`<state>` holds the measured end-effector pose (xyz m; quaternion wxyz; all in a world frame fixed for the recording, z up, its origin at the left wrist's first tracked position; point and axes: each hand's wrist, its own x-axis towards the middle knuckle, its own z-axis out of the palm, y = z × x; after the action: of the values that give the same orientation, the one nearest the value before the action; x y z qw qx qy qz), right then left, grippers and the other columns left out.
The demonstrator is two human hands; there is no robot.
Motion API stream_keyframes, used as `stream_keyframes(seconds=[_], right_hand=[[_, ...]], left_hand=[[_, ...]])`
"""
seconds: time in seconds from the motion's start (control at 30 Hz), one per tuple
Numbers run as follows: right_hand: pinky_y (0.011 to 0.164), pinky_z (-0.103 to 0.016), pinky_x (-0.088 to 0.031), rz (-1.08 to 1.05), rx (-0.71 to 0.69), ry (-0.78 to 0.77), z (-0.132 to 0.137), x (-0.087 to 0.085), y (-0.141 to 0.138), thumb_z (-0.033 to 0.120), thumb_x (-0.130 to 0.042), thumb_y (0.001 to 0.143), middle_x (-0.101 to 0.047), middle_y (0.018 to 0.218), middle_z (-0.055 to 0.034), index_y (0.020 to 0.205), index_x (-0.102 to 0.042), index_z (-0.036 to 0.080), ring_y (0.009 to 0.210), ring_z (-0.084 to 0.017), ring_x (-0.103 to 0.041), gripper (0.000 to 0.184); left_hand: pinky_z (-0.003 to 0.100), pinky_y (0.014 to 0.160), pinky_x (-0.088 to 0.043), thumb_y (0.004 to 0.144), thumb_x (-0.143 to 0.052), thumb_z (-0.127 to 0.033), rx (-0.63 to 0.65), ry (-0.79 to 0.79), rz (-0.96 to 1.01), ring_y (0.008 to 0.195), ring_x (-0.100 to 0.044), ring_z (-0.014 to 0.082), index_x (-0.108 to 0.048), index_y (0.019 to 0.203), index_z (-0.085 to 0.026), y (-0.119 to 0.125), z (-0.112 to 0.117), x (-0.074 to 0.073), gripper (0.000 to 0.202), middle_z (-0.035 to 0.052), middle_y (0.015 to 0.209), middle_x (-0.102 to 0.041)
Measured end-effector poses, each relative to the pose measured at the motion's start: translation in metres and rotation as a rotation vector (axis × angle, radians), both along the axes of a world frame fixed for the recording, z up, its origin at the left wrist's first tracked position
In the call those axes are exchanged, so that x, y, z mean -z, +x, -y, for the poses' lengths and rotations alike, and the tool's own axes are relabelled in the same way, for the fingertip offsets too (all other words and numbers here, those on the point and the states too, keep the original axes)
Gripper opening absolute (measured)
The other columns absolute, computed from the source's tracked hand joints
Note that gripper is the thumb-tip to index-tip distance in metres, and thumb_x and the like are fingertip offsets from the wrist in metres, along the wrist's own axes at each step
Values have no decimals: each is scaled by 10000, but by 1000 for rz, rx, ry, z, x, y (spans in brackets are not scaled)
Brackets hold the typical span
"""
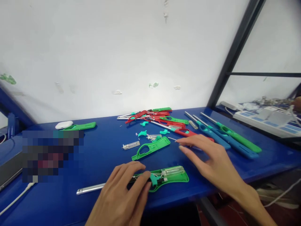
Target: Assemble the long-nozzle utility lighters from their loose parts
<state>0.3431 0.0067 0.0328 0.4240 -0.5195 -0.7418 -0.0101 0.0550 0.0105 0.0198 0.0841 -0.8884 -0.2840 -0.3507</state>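
Observation:
My left hand (pixel 125 191) rests on a half-built green lighter (pixel 169 177) lying near the table's front edge, fingers pressing its middle by the teal trigger. The lighter's metal tube (pixel 90 189) sticks out to the left. My right hand (pixel 207 160) hovers flat with fingers stretched out toward a thin metal rod (pixel 172 139) on the table, holding nothing. A loose green lighter shell half (pixel 151 147) lies between the hands, a little farther back.
A pile of red and green lighter shells and tubes (pixel 155 117) sits at the back. Finished blue and green lighters (pixel 225 136) lie at right. Small metal parts (pixel 131 145), a green shell (pixel 81 126) and a white power strip (pixel 265 121) are also there.

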Motion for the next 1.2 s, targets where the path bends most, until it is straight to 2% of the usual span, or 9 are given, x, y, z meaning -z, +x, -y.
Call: stream_keyframes(seconds=[0.1,0.17,0.3,0.37,0.47,0.67,0.87,1.0,1.2], right_hand=[[1115,-428,-485,320,-181,-94,-22,-10,-3,311,-587,1070,-709,1370,-33,1392,-652,294,1291,-249,-622,329],[1133,-479,-469,479,-279,-120,-38,-14,-8,324,-578,1075,-691,1400,-59,1425,-630,264,1314,-274,-600,358],[1035,-475,-516,622,-368,-130,-56,-18,-14,265,-557,1082,-747,1168,-67,1120,-737,207,1141,-264,-655,193],[1018,-463,-516,612,-373,-135,-55,-18,-13,250,-542,1088,-736,1152,-68,1030,-731,199,1121,-254,-657,204],[1002,-456,-512,548,-371,-135,-50,-17,-7,250,-510,1100,-727,1206,-77,1027,-707,206,1140,-253,-659,214],[1039,-494,-473,415,-331,-170,-46,-6,2,301,-490,1108,-761,1155,-60,1047,-664,236,1101,-263,-680,195],[1016,-440,-492,370,-309,-297,-41,-3,4,342,-453,1123,-751,1184,-35,1123,-641,260,1100,-242,-695,205],[1011,-452,-526,380,-255,-265,-38,2,4,347,-461,1117,-733,1288,-40,1323,-624,296,1170,-260,-679,268],[1019,-479,-548,456,-251,-209,-40,7,5,89,-391,1055,-703,1351,-76,1503,-533,303,1191,-263,-668,516]], left_hand=[[336,983,-553,1016,-547,-111,-55,24,28,1143,-661,208,-678,1175,-211,-20,-5,4,229,74,1168,-693],[328,1003,-534,1017,-561,-130,-96,34,58,1148,-650,199,-685,1177,-223,-30,-8,7,222,60,1178,-688],[357,989,-549,1017,-570,-136,-148,19,122,1150,-645,213,-688,1166,-237,-34,-8,9,215,53,1162,-696],[386,986,-568,1017,-567,-138,-168,-12,138,1162,-649,228,-686,1174,-237,-32,-6,8,221,60,1171,-698],[409,1009,-578,1019,-566,-149,-201,-47,145,1193,-656,237,-679,1219,-230,-31,-3,7,244,73,1231,-690],[368,1101,-532,1034,-551,-149,-184,-62,144,1262,-651,205,-636,1349,-245,-35,-4,10,341,52,1352,-675],[360,910,-588,1020,-590,-166,-151,-155,128,1034,-703,197,-692,1175,-275,-33,-5,8,215,10,1108,-747],[372,878,-585,1023,-590,-181,-139,-214,119,953,-711,195,-725,1095,-279,-33,-5,7,182,5,1040,-756],[360,890,-597,1026,-609,-219,-126,-293,140,911,-724,184,-772,1034,-297,-33,-6,6,181,-7,1002,-768]])
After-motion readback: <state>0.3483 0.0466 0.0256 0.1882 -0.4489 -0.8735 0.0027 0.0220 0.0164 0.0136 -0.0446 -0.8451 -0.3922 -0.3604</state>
